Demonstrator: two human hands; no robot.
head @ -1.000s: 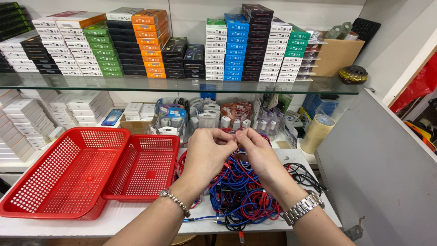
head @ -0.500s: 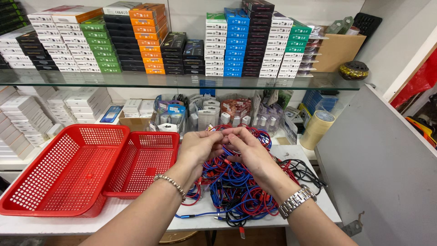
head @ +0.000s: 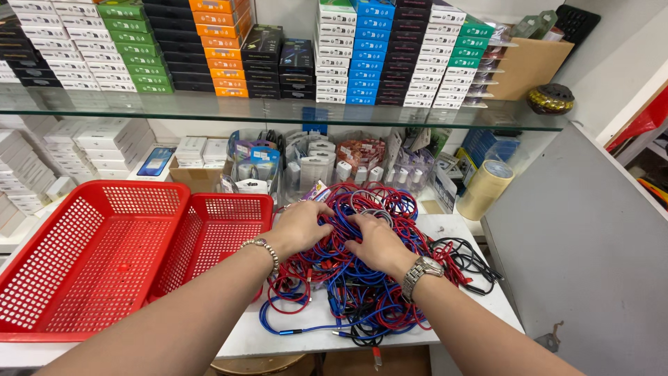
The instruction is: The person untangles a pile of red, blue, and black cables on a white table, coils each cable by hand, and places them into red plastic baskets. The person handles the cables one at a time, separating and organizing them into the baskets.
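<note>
Both hands (head: 341,233) dropped onto sprawling cable tangle (head: 362,278).

Two red baskets (head: 104,257) side by side, left of one tangled cable heap (head: 362,278). Two hands (head: 303,226) on that heap, one tape roll (head: 486,189) to its right. One glass shelf (head: 278,111) above.

My left hand (head: 300,228) and right hand (head: 376,244) cover the middle of the cable pile (head: 362,278), my fingertips buried among strands. The large red basket (head: 83,264) runs off the left edge.
</note>
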